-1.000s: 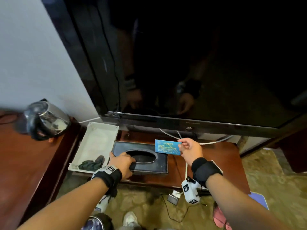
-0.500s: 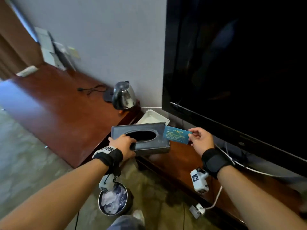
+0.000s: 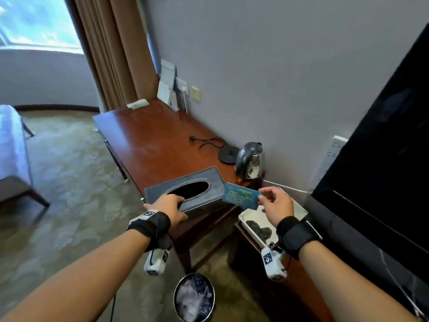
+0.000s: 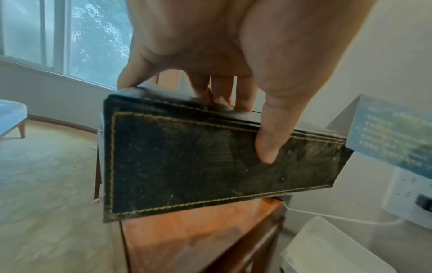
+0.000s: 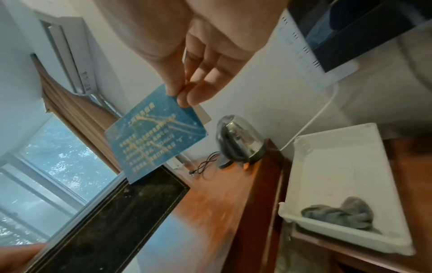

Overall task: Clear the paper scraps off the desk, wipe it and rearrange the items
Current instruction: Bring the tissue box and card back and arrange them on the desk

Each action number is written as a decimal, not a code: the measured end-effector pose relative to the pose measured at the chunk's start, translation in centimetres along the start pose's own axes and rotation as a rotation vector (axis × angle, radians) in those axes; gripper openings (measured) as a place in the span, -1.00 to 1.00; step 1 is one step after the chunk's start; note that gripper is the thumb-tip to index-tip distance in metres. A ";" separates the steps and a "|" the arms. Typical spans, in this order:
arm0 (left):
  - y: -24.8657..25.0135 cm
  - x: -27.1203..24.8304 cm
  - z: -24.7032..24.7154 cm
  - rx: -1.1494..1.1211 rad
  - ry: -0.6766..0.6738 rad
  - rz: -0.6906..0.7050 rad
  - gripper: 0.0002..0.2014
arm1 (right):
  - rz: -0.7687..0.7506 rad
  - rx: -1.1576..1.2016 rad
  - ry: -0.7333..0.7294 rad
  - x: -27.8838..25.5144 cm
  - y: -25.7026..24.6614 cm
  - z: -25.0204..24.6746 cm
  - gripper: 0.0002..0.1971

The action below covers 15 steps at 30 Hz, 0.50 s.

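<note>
Now, left hand (image 3: pixel 170 206) grip clamps the tissue box (image 3: pixel 213 182) at its near rim. I hold it over the counter (image 3: pixel 151 140) corner just before the kettle (image 3: pixel 250 162), long axis pointing kettle-ward. Right hand (image 3: pixel 276 203) pinches the blue card (image 3: pixel 241 196) alongside. Versus half a second ago, both are nearer the kettle.
</note>
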<state>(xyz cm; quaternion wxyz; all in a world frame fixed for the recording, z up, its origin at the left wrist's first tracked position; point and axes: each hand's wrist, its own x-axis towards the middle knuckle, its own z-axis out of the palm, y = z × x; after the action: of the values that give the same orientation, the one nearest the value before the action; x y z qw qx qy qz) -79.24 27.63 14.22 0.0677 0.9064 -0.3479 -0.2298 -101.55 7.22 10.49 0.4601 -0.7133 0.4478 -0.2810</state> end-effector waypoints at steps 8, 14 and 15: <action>-17.1 5.5 -8.0 -0.045 0.048 -0.055 -0.52 | -0.107 -0.048 0.006 1.9 -8.6 17.8 -0.83; -25.8 10.2 -12.1 -0.051 0.081 -0.089 -0.56 | -0.115 -0.046 -0.057 3.3 -12.4 27.7 -0.80; -26.7 11.1 -12.6 -0.049 0.084 -0.088 -0.55 | -0.110 -0.050 -0.068 4.1 -12.8 28.8 -0.77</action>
<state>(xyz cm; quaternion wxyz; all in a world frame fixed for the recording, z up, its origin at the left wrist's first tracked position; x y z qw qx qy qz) -50.14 39.78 13.75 0.0940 0.9278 -0.2988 -0.2027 -71.50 17.47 10.00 0.4407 -0.7574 0.3988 -0.2702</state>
